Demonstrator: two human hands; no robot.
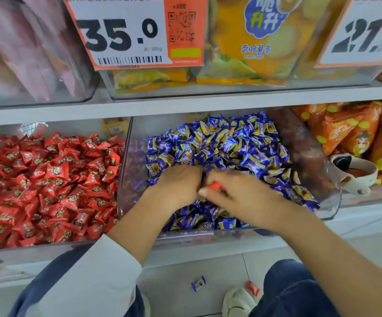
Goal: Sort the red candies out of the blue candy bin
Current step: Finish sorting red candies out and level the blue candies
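Note:
A clear bin (126, 170) in the middle of the lower shelf is heaped with blue-wrapped candies (226, 143). Both hands are down in that heap, close together. My right hand (238, 193) pinches a red candy (216, 186) between thumb and fingers. My left hand (176, 186) is curled, fingers buried among the blue wrappers; what it holds is hidden. To the left, a second clear bin (25, 250) is full of red candies (46, 186).
Orange snack bags (357, 129) and a white scoop (354, 175) fill the bin on the right. Price tags (126, 30) and yellow bags sit on the shelf above. On the floor lie one blue candy (198, 283) and one red candy (252, 288) by my slipper (238, 302).

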